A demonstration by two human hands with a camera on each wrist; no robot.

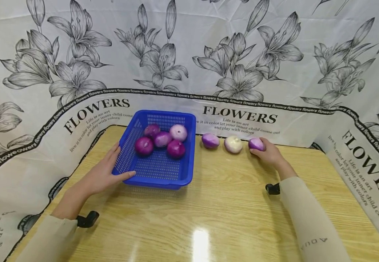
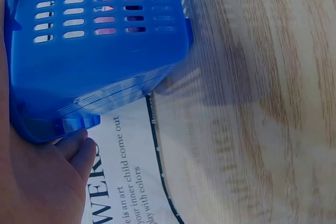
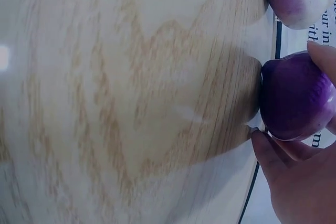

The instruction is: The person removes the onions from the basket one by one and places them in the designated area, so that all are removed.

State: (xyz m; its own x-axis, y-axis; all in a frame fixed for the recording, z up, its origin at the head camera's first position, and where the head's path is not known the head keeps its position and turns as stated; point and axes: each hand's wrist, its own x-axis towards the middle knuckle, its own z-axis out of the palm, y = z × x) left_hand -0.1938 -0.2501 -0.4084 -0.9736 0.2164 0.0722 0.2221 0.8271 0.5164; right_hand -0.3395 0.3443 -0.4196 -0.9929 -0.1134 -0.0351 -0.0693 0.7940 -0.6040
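Observation:
A blue plastic basket [image 1: 158, 168] stands on the table at left of centre, with several purple onions [image 1: 144, 146] inside toward its back. My left hand [image 1: 106, 171] grips the basket's left rim, thumb over the near corner; from the left wrist, its fingers [image 2: 84, 156] curl beneath the rim. My right hand [image 1: 270, 152] holds a purple onion [image 1: 256, 144] at the right end of a short row, thumb and fingers around it. That onion [image 3: 294, 97] appears to rest on the table. Beside it sit a pale onion [image 1: 233, 145] and another purple-and-white onion [image 1: 210, 141].
The wooden table [image 1: 228, 203] reaches back to a white cloth [image 1: 235, 120] printed with flowers and lettering, which also rises on both sides. The onion row lies close to the table's back edge, right of the basket. Black straps with small devices [image 1: 88, 219] sit at both wrists.

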